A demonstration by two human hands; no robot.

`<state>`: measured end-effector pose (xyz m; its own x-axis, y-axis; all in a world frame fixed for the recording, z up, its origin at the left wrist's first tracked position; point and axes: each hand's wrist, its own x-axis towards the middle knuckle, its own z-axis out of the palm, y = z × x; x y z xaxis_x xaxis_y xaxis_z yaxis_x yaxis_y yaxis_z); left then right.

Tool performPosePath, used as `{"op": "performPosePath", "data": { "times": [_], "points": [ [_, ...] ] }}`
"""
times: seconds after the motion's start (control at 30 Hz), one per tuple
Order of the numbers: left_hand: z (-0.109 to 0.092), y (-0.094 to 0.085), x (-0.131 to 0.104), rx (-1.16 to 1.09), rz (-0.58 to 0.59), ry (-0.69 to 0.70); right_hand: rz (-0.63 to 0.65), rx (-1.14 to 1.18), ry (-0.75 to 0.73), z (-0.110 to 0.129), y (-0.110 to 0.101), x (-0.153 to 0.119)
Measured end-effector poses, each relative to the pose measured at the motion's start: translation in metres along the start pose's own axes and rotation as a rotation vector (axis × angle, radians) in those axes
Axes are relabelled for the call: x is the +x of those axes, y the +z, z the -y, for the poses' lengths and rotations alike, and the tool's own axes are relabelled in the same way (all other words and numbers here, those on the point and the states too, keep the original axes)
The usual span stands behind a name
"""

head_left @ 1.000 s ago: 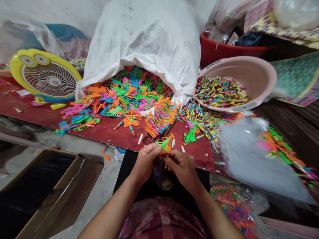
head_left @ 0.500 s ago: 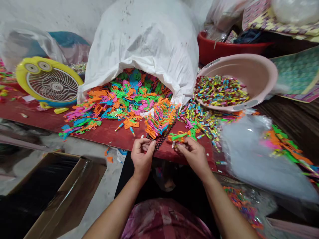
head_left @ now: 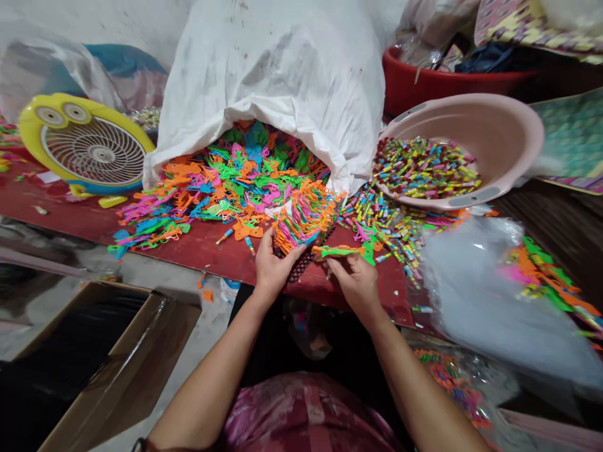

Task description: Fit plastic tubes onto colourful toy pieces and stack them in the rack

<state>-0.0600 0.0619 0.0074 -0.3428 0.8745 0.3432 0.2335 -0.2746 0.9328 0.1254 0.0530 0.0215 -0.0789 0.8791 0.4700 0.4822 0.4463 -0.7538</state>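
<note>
My left hand (head_left: 274, 267) is at the near end of a tight row of colourful flat plastic toy pieces (head_left: 306, 216) standing on a black perforated strip (head_left: 300, 266). Its thumb and forefinger are spread to either side of that end. Closed in a pinch, my right hand (head_left: 355, 282) has a flat green and orange plastic piece (head_left: 340, 251) at its fingertips, just above the table edge. Whether that is one piece or a small stack, I cannot tell. Behind, a heap of similar pieces (head_left: 254, 176) spills from a large white sack (head_left: 282, 63).
A pink basin (head_left: 509, 144) holds many small striped tubes, and more tubes (head_left: 396, 232) lie beside it on the red table (head_left: 211, 257). At left stands a yellow fan (head_left: 101, 150). Clear plastic bags (head_left: 480, 282) lie at right. A cardboard box (head_left: 136, 358) stands on the floor.
My left hand has moved forward to the row's end, its thumb and forefinger spreading apart. The green and orange piece at my right fingertips is turned flatter. The view has shifted slightly.
</note>
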Motion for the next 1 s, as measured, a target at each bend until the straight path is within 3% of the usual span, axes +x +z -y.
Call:
{"op": "performPosePath", "data": {
  "times": [0.3, 0.63, 0.83, 1.0],
  "points": [
    [0.005, -0.005, 0.003, -0.078, 0.052, -0.043, 0.034, -0.141, -0.234, -0.002, 0.016, 0.007],
    [0.012, -0.017, 0.005, -0.172, 0.167, -0.061, 0.038, -0.211, -0.31, 0.001, 0.025, 0.007],
    [0.012, -0.018, 0.005, -0.003, 0.145, -0.014, 0.096, -0.488, -0.268, 0.012, 0.033, 0.009],
    [0.012, -0.02, 0.003, -0.017, 0.172, -0.007, 0.09, -0.538, -0.178, 0.021, 0.044, 0.008]
  ]
}}
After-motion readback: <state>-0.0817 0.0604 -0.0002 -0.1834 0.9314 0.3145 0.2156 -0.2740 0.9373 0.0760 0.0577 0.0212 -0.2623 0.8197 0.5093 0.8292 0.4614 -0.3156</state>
